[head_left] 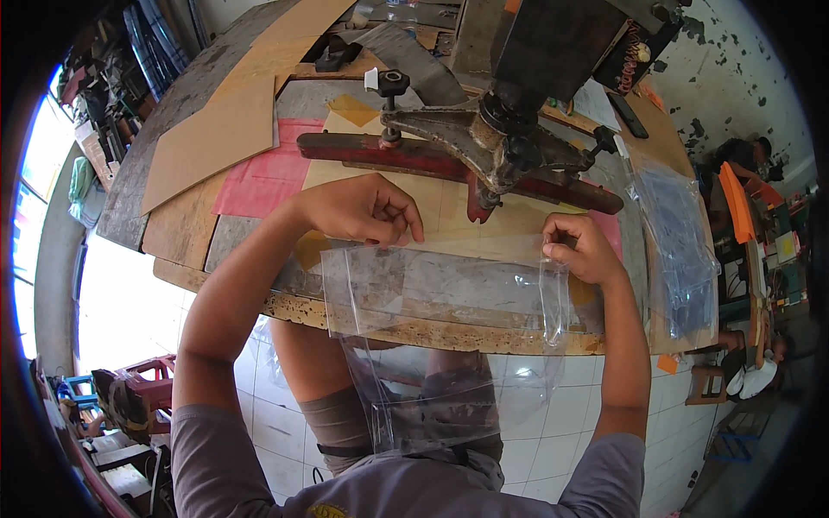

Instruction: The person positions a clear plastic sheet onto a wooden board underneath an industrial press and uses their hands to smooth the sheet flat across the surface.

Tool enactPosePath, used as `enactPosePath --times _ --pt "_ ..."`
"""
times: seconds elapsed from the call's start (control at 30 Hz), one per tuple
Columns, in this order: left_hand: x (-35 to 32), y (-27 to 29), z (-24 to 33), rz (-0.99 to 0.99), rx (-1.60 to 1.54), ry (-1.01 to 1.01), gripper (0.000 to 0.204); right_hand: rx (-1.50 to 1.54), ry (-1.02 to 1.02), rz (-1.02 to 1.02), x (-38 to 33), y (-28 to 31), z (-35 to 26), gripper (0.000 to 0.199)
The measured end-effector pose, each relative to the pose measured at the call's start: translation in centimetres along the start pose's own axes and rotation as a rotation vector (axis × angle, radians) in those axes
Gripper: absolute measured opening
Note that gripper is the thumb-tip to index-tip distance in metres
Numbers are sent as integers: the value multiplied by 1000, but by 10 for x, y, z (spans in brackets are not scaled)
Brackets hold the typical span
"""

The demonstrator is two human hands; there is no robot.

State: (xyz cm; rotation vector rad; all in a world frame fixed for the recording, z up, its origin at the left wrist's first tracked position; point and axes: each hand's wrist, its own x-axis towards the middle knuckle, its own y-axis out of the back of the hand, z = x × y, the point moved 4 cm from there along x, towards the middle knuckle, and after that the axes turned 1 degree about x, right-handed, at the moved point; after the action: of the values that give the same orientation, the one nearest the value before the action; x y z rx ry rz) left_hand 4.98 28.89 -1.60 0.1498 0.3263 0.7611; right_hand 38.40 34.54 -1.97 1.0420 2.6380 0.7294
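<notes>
A clear plastic sheet or bag [449, 298], folded along its sides, hangs over the table's front edge and down toward my lap. My right hand [580, 248] pinches its upper right corner between thumb and fingers. My left hand [367, 211] has its fingers curled down at the upper edge, left of the middle, with the fingertips closed on the plastic. Just beyond both hands, a long dark red bar [380, 155] hangs from a heavy metal press [509, 129] over a yellowish sheet [445, 207].
Brown boards [216, 147] lie at the left on the wooden table [194, 274], beside a red sheet [259, 181]. Stacked clear plastic [678, 250] lies at the right, with a black phone [628, 116] behind. Another person [744, 160] is at the far right. Stools [151, 380] stand lower left.
</notes>
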Motion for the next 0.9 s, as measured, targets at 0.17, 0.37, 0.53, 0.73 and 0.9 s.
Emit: enactPosePath --times 0.17,0.37,0.53,0.73,0.9 --pt "1 0 0 25 34 18 23 12 -11 2 -1 0 1 16" --pt "0 0 -3 43 38 3 22 44 -11 1 1 -2 1 14" --pt "1 0 -1 33 48 -13 23 36 -8 -18 1 -2 5 14" --pt "-30 12 36 46 103 -93 30 7 33 -35 6 1 16 16" --pt "-119 -79 132 -455 -373 -702 52 46 32 -57 10 -1 8 17"
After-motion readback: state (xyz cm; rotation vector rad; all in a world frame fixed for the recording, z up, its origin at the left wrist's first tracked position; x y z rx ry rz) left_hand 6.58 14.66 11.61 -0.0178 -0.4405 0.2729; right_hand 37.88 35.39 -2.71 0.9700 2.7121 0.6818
